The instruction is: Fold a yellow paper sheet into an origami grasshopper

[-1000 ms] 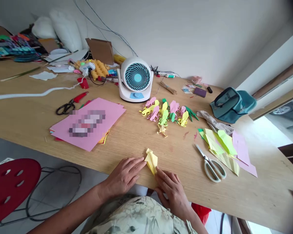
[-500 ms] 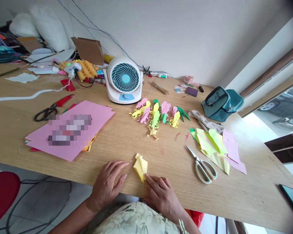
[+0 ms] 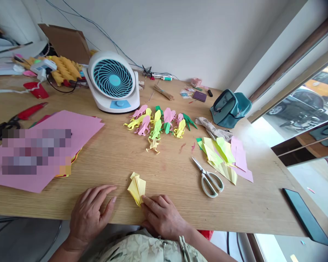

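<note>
A folded piece of yellow paper (image 3: 137, 188) lies near the table's front edge, creased lengthwise, with its narrow end toward me. My right hand (image 3: 164, 217) has its fingers closed together on that narrow end; the thumb is mostly hidden underneath. To the left of the paper and apart from it, my left hand (image 3: 91, 213) rests at the table edge, thumb and fingers spread, holding nothing. Farther back stands a cluster of folded paper frogs (image 3: 156, 125) in pink, yellow and green.
Scissors with white handles (image 3: 211, 183) lie right of centre, beside loose coloured paper (image 3: 221, 154). A pink paper stack (image 3: 82, 129) covers the left. Behind are a fan (image 3: 114, 82) and a teal bag (image 3: 231, 107). A phone (image 3: 306, 214) sits near the right edge.
My view has swung to the right, so everything appears farther left. Both hands and the folded yellow paper keep about the same positions relative to each other.
</note>
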A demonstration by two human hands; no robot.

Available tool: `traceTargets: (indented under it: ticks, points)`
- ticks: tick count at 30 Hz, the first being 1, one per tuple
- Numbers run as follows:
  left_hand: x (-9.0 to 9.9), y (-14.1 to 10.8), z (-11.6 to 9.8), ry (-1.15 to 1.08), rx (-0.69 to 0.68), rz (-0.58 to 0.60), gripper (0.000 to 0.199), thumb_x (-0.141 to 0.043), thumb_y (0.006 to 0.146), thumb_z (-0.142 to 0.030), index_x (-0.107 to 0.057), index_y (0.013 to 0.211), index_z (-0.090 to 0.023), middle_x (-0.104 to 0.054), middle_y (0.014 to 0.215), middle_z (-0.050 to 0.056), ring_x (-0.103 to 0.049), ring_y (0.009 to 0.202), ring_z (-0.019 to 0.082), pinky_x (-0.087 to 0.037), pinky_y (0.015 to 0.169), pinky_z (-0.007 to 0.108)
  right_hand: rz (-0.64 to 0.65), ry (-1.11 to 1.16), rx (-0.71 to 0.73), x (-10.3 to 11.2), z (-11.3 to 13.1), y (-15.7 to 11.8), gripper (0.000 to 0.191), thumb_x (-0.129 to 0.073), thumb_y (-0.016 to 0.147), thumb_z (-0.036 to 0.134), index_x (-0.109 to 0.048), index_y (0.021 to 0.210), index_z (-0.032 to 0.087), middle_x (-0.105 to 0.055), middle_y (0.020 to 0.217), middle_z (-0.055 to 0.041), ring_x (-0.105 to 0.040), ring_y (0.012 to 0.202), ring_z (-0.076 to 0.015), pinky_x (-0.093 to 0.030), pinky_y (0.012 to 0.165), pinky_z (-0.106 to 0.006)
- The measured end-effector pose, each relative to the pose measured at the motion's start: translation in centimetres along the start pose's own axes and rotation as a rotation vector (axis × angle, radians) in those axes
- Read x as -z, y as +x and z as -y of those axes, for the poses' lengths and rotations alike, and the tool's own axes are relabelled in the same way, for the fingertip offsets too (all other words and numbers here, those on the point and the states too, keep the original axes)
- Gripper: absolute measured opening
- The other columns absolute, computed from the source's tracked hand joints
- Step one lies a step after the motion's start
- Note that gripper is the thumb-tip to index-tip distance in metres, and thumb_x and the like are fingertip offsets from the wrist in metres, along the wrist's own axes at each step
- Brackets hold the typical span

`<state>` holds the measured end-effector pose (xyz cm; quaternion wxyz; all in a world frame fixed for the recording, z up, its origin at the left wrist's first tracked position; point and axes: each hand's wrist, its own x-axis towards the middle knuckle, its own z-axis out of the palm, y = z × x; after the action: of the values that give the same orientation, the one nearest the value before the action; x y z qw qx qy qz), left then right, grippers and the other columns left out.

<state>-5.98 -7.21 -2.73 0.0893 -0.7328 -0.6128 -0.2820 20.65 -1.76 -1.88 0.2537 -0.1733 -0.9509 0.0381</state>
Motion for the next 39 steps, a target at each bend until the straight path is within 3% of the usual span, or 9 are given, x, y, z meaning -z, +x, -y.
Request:
traceTargets:
  ticks: [8,25,34,39]
  points:
    - [-0.1,0.0,-0.2,0.045,0.036,-0.005,0.022,-0.054,0.092,-0.028,-0.061,0.112,-0.021,-0.071,0.106,0.008,-0.064,0.095,0.027,-0.045,0.085,0.041,0.017,-0.063,0.013,0.1,0.1,-0.2,0.037,-0.053,0.097,0.038,-0.066,0.115,0.008,-0.065,0.13,-0.0159,-0.057,0.098,-0.0245,-0.051,0.077,-0.037]
    - [0.2,0.4,-1.0,0.032,0.075,-0.004,0.019,-0.057,0.091,-0.025,-0.062,0.108,-0.02,-0.071,0.103,0.007,-0.062,0.094,0.026,-0.045,0.083,0.04,0.108,-0.007,-0.043,0.7,0.9,-0.4,0.037,-0.051,0.097,0.028,-0.06,0.127,0.006,-0.06,0.137,-0.0181,-0.056,0.11,-0.027,-0.051,0.085,-0.04]
    - [0.1,0.2,-1.1,-0.001,0.105,0.005,0.018,-0.054,0.091,-0.024,-0.064,0.106,-0.019,-0.071,0.103,0.007,-0.061,0.094,0.026,-0.044,0.085,0.04,0.178,-0.012,-0.098,1.2,1.4,-0.6,0.041,-0.052,0.098,0.034,-0.058,0.131,0.01,-0.056,0.143,-0.0156,-0.055,0.113,-0.0279,-0.049,0.088,-0.043]
    - [0.4,0.3,-1.3,-0.01,0.113,0.036,0.019,-0.054,0.091,-0.024,-0.067,0.104,-0.019,-0.071,0.106,0.009,-0.061,0.094,0.026,-0.043,0.085,0.041,0.18,-0.019,-0.166,1.2,2.6,-1.1,0.054,-0.053,0.097,0.041,-0.05,0.141,0.009,-0.05,0.149,-0.0172,-0.051,0.121,-0.0296,-0.046,0.092,-0.047]
